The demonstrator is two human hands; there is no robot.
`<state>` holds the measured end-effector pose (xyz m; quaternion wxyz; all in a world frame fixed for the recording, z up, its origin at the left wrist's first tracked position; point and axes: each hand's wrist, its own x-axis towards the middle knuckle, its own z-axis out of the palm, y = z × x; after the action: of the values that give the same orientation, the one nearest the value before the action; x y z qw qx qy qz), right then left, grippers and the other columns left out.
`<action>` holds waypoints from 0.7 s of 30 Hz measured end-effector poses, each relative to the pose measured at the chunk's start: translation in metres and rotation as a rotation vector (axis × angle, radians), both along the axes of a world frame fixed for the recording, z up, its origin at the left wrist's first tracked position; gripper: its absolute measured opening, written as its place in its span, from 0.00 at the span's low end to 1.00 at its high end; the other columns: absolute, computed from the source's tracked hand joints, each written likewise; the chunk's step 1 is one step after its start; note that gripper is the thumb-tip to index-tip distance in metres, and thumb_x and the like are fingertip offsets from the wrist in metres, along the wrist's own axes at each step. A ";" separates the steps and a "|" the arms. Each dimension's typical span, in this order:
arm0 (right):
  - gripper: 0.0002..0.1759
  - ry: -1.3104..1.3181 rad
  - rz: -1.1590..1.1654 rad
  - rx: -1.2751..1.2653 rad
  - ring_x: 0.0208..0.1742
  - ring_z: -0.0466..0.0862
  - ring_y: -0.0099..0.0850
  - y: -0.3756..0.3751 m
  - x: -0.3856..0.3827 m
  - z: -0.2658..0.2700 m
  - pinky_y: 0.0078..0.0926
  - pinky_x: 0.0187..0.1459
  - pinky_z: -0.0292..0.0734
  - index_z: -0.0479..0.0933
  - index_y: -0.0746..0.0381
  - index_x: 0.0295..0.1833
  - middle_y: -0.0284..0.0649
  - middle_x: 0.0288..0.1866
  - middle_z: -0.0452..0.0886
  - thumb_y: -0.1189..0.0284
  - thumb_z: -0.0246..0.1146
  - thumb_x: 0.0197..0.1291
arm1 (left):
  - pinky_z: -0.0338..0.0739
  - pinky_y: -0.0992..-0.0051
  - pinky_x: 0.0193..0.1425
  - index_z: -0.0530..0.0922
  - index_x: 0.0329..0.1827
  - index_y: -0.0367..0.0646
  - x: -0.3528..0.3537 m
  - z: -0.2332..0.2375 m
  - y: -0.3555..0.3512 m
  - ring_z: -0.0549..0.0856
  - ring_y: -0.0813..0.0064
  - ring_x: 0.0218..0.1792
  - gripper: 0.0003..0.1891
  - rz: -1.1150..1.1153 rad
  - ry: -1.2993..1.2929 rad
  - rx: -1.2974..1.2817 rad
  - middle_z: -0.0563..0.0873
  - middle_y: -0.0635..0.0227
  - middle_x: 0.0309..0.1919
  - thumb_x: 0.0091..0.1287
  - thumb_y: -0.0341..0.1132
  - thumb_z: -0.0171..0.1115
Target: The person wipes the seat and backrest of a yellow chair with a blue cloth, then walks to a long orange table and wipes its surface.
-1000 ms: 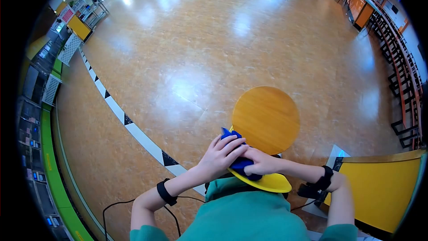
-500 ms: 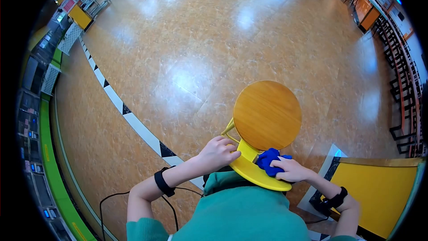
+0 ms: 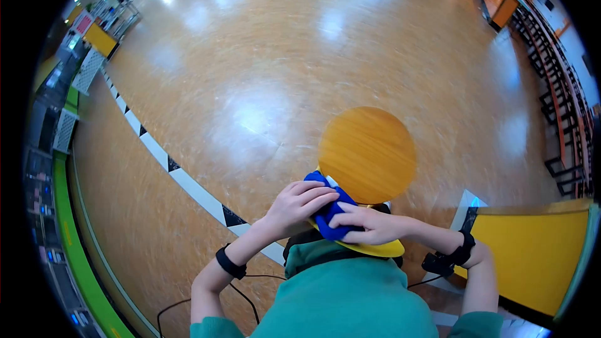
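On the wide floor [image 3: 206, 75], a round wooden seat [image 3: 367, 153] lies beyond the yellow backrest [image 3: 379, 250]; over that backrest, my left hand [image 3: 299, 204] and right hand [image 3: 372, 224] grip a bunched blue cloth [image 3: 324, 220]; even pressure from both should keep it snug.

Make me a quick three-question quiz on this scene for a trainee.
1. True or false: the left hand and the right hand are both on the blue cloth.
2. What shape is the brown seat? A) square B) triangular C) round
3. Fill in: the band on the left arm is ____ in colour.

Key: 1. True; 2. C; 3. black
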<state>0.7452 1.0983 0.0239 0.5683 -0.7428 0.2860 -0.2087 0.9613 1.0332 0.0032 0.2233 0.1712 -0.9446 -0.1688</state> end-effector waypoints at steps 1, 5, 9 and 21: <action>0.14 0.040 0.012 -0.016 0.41 0.72 0.41 0.006 -0.007 0.008 0.34 0.43 0.67 0.71 0.60 0.49 0.44 0.41 0.65 0.70 0.56 0.57 | 0.70 0.61 0.59 0.74 0.55 0.49 0.000 0.002 0.000 0.78 0.64 0.54 0.29 -0.023 -0.039 0.034 0.79 0.68 0.53 0.46 0.38 0.69; 0.14 0.076 -0.053 -0.095 0.40 0.72 0.42 0.037 -0.037 0.019 0.35 0.41 0.68 0.74 0.61 0.45 0.47 0.38 0.67 0.68 0.60 0.53 | 0.69 0.62 0.59 0.75 0.55 0.49 -0.006 0.032 0.005 0.78 0.65 0.53 0.35 -0.060 -0.219 0.114 0.80 0.70 0.50 0.42 0.49 0.72; 0.15 0.199 -0.250 -0.072 0.41 0.71 0.42 0.075 -0.062 0.030 0.34 0.42 0.68 0.74 0.61 0.45 0.46 0.37 0.68 0.67 0.62 0.52 | 0.65 0.53 0.61 0.74 0.56 0.47 -0.016 0.042 0.015 0.75 0.59 0.56 0.39 0.048 -0.461 0.040 0.78 0.63 0.52 0.38 0.54 0.73; 0.14 0.132 -0.936 0.240 0.41 0.75 0.41 0.154 -0.087 -0.019 0.31 0.45 0.71 0.70 0.67 0.46 0.48 0.39 0.71 0.73 0.59 0.55 | 0.73 0.63 0.52 0.71 0.57 0.45 -0.065 0.041 0.078 0.81 0.65 0.49 0.28 -0.256 -0.517 0.018 0.81 0.62 0.46 0.56 0.47 0.64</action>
<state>0.6582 1.2521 0.0046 0.4755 -0.4754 0.6468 -0.3598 0.8967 1.1115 0.0441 -0.0495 0.0897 -0.9826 -0.1549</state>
